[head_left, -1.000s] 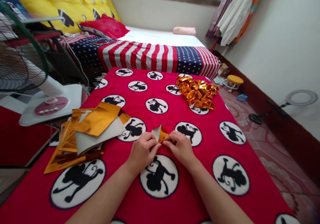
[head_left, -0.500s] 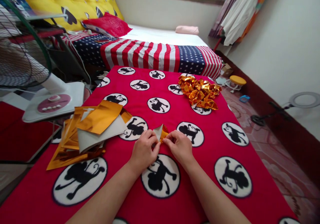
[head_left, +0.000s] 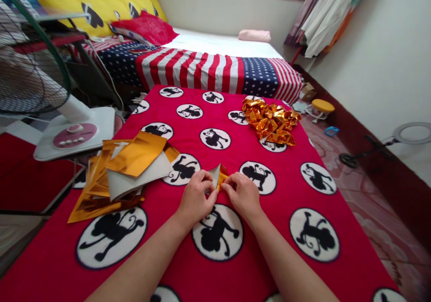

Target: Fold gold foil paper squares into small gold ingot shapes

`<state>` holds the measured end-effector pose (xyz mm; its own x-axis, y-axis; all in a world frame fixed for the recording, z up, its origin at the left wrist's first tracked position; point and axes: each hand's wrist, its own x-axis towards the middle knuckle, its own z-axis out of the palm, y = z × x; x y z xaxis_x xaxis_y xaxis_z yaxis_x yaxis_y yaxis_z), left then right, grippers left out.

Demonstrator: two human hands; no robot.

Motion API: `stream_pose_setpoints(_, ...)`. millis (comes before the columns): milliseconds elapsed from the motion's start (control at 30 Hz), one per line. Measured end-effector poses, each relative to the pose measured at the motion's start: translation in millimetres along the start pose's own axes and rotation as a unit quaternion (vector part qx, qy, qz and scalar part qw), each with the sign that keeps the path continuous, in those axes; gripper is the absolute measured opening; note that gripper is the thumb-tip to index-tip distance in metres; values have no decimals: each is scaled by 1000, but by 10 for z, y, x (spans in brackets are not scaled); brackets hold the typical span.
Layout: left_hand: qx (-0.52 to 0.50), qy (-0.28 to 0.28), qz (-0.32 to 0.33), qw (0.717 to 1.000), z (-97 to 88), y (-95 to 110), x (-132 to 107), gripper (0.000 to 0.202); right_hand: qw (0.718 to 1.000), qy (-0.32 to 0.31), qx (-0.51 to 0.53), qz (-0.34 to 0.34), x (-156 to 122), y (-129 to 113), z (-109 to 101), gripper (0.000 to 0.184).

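Note:
Between my two hands is a small piece of gold foil paper point(head_left: 222, 174), partly folded, with its pale grey back showing on the left and gold on the right. My left hand point(head_left: 199, 195) pinches its left side, thumb against the bent fingers. The right side is pinched between the thumb and fingers of my right hand point(head_left: 243, 194). Fingers hide the paper's lower part. To the left lies a loose stack of gold foil sheets point(head_left: 137, 154), some with the grey side up. A heap of folded gold foil pieces point(head_left: 272, 121) rests at the far right of the cloth.
A red cloth with monkey prints point(head_left: 269, 230) covers the table. On the left stands a fan with a white base point(head_left: 76, 129). Behind is a bed with a striped, starred cover point(head_left: 208, 70). A yellow stool point(head_left: 322, 105) and a ring light point(head_left: 412, 133) are on the right.
The view has tilted slightly, so everything sits a little differently in the picture. Both hands keep their pinch on the paper, with hardly any visible movement.

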<state>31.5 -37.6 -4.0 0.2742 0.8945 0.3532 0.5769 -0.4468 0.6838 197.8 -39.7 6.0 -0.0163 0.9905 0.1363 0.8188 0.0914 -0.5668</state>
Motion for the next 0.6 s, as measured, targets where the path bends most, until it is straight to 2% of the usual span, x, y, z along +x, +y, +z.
stream_pose_setpoints(600, 26, 5, 1, 1000, 17, 12, 13, 18, 999, -5, -24, 24, 29, -31, 0, 14)
